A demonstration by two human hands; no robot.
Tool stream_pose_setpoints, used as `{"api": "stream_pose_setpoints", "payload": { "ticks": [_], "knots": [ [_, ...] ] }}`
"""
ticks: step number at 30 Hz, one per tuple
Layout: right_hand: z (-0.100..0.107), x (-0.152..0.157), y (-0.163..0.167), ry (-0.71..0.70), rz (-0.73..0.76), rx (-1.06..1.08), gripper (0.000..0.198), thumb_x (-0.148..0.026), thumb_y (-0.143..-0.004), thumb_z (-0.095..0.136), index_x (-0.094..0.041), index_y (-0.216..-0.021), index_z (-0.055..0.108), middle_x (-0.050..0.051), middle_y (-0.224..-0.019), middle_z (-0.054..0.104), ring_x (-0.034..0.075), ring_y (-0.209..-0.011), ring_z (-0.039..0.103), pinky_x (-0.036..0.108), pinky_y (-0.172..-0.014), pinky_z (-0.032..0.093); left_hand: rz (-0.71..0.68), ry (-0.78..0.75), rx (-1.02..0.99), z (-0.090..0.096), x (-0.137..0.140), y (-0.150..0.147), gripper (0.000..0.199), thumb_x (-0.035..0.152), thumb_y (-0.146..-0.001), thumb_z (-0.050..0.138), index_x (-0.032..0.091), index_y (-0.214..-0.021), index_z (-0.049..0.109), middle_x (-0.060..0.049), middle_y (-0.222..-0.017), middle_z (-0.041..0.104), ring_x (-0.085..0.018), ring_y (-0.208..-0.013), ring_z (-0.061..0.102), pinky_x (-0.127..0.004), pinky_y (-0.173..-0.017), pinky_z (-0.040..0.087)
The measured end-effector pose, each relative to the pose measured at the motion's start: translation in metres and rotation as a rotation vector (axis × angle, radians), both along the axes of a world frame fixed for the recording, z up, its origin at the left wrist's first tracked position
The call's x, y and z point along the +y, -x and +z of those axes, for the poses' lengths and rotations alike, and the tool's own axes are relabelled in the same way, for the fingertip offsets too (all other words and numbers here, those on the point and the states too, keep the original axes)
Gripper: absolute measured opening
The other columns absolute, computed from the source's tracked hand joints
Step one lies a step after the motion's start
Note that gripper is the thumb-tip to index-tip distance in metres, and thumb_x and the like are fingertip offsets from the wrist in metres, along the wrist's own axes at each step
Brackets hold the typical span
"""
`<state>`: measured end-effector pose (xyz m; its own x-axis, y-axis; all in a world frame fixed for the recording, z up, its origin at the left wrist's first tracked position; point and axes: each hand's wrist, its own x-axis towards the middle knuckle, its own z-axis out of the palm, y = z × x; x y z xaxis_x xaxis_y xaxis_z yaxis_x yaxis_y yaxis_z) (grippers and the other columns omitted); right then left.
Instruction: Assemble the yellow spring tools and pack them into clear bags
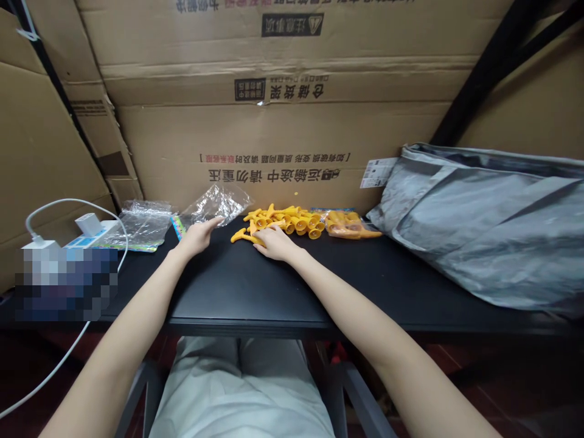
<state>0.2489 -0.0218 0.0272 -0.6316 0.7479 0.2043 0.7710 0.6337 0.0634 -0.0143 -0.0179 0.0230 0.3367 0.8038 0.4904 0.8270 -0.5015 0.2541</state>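
My left hand [198, 237] is closed on a clear plastic bag [219, 204], which stands crinkled up beyond the fingers; a strip of its colourful edge shows by the knuckles. Farther right, my right hand [277, 243] has its fingers closed round a yellow horn-shaped plastic piece [239, 235] at the near left of a pile. That pile of yellow horn-shaped pieces [300, 222] lies against the cardboard, several with round flared ends facing me. The fingertips of my right hand are partly hidden among the pieces.
Flat clear bags [145, 222] lie at the left. Beside them are a power strip [107, 231] and a white cable [68, 201]. A filled bag of yellow pieces [344, 223] sits right of the pile. A large grey bag [483, 231] covers the right side. Cardboard [283, 134] walls the back.
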Motion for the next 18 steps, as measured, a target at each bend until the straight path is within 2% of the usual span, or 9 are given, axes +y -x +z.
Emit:
{"api": "stream_pose_setpoints", "payload": {
  "ticks": [5, 8, 11, 13, 15, 18],
  "knots": [
    [0.0, -0.003, 0.003, 0.001, -0.02, -0.006, 0.028, -0.025, -0.091, 0.044, -0.012, -0.11, 0.06, 0.015, -0.113, 0.064, 0.026, -0.108, 0.055, 0.036, -0.09, 0.035, 0.032, 0.239, 0.109, -0.001, -0.002, 0.005, 0.056, 0.0, -0.072, 0.043, 0.022, -0.121, 0.062, 0.0, -0.098, 0.074, -0.015, -0.099, 0.066, -0.022, -0.087, 0.048],
    [0.0, -0.005, 0.005, -0.012, -0.034, -0.005, 0.028, -0.022, -0.09, 0.043, -0.012, -0.11, 0.06, 0.014, -0.112, 0.064, 0.026, -0.108, 0.055, 0.036, -0.09, 0.035, 0.227, 0.208, 0.133, 0.003, -0.004, 0.008, 0.054, 0.005, -0.075, 0.045, 0.023, -0.123, 0.06, -0.002, -0.094, 0.074, -0.018, -0.098, 0.066, -0.026, -0.086, 0.049],
    [-0.001, -0.004, 0.008, -0.024, -0.072, 0.003, 0.028, -0.023, -0.09, 0.043, -0.013, -0.11, 0.06, 0.015, -0.111, 0.064, 0.026, -0.107, 0.056, 0.037, -0.089, 0.035, 0.468, 0.157, 0.145, 0.004, -0.006, 0.007, 0.05, 0.013, -0.081, 0.043, 0.021, -0.129, 0.054, -0.008, -0.106, 0.071, -0.023, -0.104, 0.064, -0.033, -0.089, 0.049],
    [-0.003, -0.002, 0.008, -0.035, -0.096, 0.007, 0.027, -0.023, -0.089, 0.044, -0.013, -0.108, 0.061, 0.015, -0.11, 0.064, 0.026, -0.105, 0.056, 0.037, -0.088, 0.035, 0.529, 0.182, 0.135, -0.001, -0.004, 0.004, 0.05, 0.02, -0.085, 0.04, 0.016, -0.134, 0.049, -0.014, -0.119, 0.065, -0.025, -0.111, 0.06, -0.036, -0.093, 0.047],
    [-0.005, 0.0, 0.007, -0.048, -0.115, 0.011, 0.027, -0.023, -0.089, 0.044, -0.014, -0.107, 0.061, 0.015, -0.109, 0.065, 0.026, -0.104, 0.057, 0.037, -0.089, 0.035, 0.533, 0.261, 0.149, -0.009, -0.001, 0.001, 0.051, 0.03, -0.09, 0.035, 0.013, -0.138, 0.044, -0.018, -0.135, 0.053, -0.029, -0.124, 0.051, -0.044, -0.099, 0.043],
    [-0.006, 0.003, 0.005, -0.055, -0.141, 0.012, 0.029, -0.023, -0.089, 0.044, -0.013, -0.11, 0.06, 0.014, -0.109, 0.065, 0.026, -0.105, 0.057, 0.037, -0.09, 0.035, 0.518, 0.419, 0.239, -0.021, 0.005, -0.001, 0.058, 0.044, -0.093, 0.025, 0.019, -0.144, 0.036, -0.014, -0.153, 0.027, -0.034, -0.14, 0.026, -0.061, -0.106, 0.028]
  ]
}}
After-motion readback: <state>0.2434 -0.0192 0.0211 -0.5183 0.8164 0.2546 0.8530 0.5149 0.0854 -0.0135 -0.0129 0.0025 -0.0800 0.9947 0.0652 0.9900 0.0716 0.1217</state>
